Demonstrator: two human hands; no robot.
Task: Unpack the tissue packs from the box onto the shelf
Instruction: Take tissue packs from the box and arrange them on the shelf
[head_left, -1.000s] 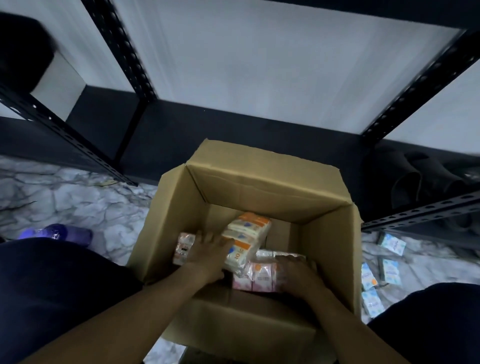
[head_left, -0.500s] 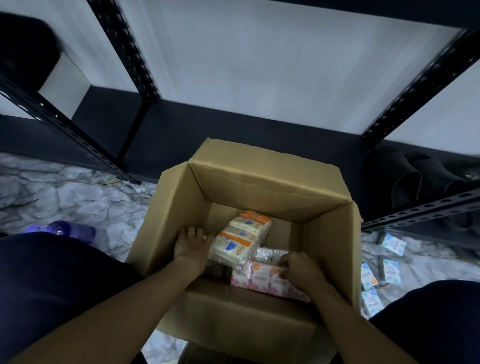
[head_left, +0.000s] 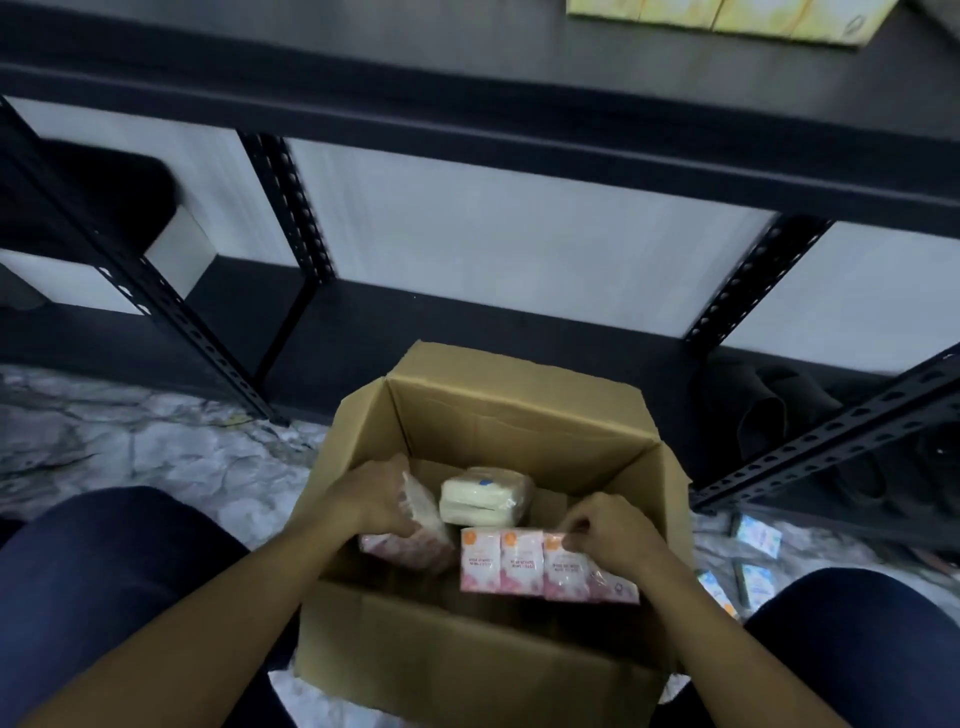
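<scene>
Both forearms reach forward and down, converging a little. The left hand (head_left: 375, 500) has its fingers curled and its back turned up. The right hand (head_left: 605, 530) is bent at the wrist, its fingertips pinching together.

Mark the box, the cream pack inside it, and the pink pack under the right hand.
box (head_left: 467, 654), head view, near outer wall.
cream pack (head_left: 480, 501), head view, its facing side.
pink pack (head_left: 519, 566), head view, middle panel of its front.
right hand (head_left: 605, 535), head view, back of the hand.
</scene>
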